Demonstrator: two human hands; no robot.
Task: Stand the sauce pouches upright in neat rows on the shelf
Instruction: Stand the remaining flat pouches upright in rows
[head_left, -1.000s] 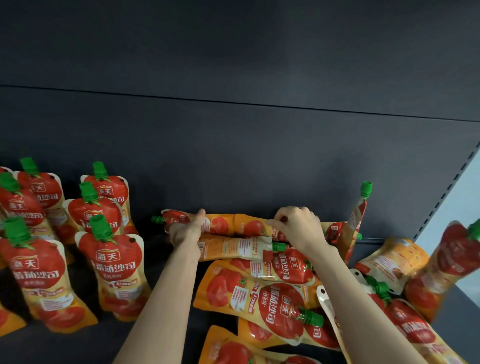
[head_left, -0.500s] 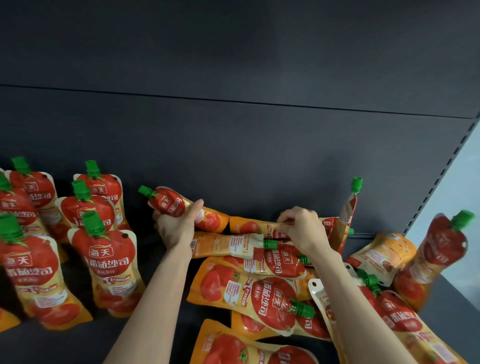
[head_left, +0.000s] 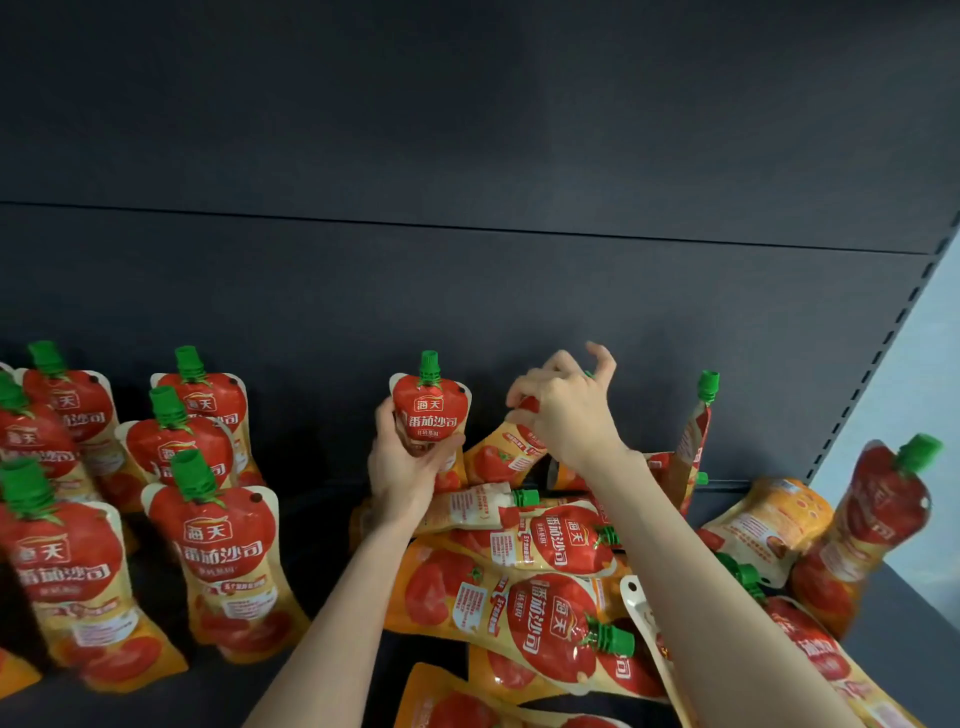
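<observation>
Red pouch (head_left: 429, 415) gripped upright in left hand (head_left: 402, 473), thumb across front. Right hand (head_left: 566, 415) pinches tilted pouch (head_left: 496, 460) at top, outer fingers lifted. Upright one green-capped, orange below.

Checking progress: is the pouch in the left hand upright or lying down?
Upright: the pouch in the left hand has its green cap on top.

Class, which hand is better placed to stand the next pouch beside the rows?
Left. The left hand grips a red-and-orange, green-capped plastic sauce pouch held upright, nearest the standing rows; the right hand pinches a tilted pouch farther off.
</observation>
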